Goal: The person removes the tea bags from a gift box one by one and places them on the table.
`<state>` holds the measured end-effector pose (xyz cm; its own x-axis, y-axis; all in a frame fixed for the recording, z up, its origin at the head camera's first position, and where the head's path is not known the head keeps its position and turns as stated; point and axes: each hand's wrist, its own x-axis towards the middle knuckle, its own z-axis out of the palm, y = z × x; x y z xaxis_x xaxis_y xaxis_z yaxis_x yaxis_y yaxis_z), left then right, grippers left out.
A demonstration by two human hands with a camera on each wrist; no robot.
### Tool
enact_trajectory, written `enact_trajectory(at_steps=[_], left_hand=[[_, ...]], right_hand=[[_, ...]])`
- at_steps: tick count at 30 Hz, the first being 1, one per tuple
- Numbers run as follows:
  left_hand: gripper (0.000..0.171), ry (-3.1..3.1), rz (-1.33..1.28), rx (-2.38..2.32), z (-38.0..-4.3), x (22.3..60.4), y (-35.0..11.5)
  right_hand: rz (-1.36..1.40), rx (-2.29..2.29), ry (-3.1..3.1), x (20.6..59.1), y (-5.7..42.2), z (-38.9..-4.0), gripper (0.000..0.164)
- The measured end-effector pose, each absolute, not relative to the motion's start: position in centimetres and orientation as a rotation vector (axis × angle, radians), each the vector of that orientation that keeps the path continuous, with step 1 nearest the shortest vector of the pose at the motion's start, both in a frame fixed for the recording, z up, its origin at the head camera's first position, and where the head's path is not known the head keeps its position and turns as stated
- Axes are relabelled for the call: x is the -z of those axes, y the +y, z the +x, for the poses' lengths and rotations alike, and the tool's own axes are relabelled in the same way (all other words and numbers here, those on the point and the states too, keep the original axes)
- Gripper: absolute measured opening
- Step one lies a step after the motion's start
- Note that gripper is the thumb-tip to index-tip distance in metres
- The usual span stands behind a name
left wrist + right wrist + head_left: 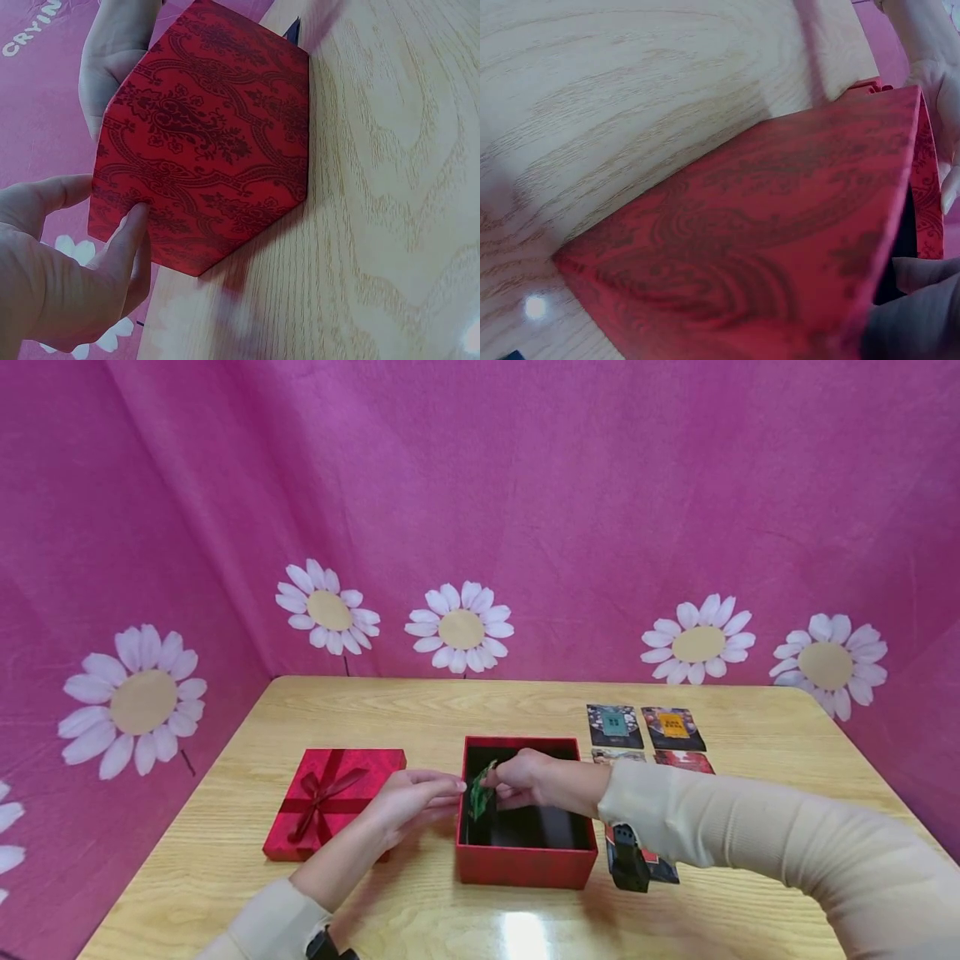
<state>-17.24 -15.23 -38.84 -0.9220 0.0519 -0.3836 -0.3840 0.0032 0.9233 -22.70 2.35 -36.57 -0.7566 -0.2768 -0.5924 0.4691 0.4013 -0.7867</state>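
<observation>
An uncovered red box (525, 867) with a dark lining stands on the table. My right hand (522, 777) reaches inside it and holds a thin green-patterned card (478, 797) by its edge, near the left inner wall. Part of the card is hidden by the fingers. My left hand (420, 797) is at the box's left side, its fingertips (137, 214) touching the outer wall and another digit right at the rim. In the right wrist view the red patterned wall (727, 225) covers most of the right hand.
The red lid (348, 793) with a dark red ribbon bow lies left of the box. Several flat printed cards, one with a teal label (615, 723) and one with an orange label (673, 728), lie on the right, partly behind the right sleeve (705, 814). A pink flowered curtain (480, 510) hangs behind.
</observation>
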Motion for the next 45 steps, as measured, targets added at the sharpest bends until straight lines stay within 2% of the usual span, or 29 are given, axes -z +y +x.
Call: enact_trajectory(at_steps=[12, 21, 27, 34, 45], left_hand=[[0.033, 1.983, -0.356, -1.989, -17.3, 38.9, -15.2], [0.032, 1.988, -0.380, -2.002, -17.3, 39.0, -15.0], [0.033, 1.978, -0.379, -2.006, -17.2, 39.1, -15.1], [0.036, 1.996, -0.407, -1.971, -17.3, 38.8, -15.1], [0.037, 2.009, -0.421, -1.939, -17.2, 38.7, -15.2]], right_hand=[[0.120, 1.466, 2.100, 35.4, 2.8, -21.7, 0.016], [0.164, 1.452, 2.127, 33.7, 5.1, -21.8, 0.042], [0.163, 1.532, 2.105, 32.7, 6.7, -21.8, 0.042], [0.067, 1.612, 2.040, 31.9, 8.8, -21.9, 0.062], [0.044, 1.728, 1.937, 31.7, 12.5, -22.5, 0.073]])
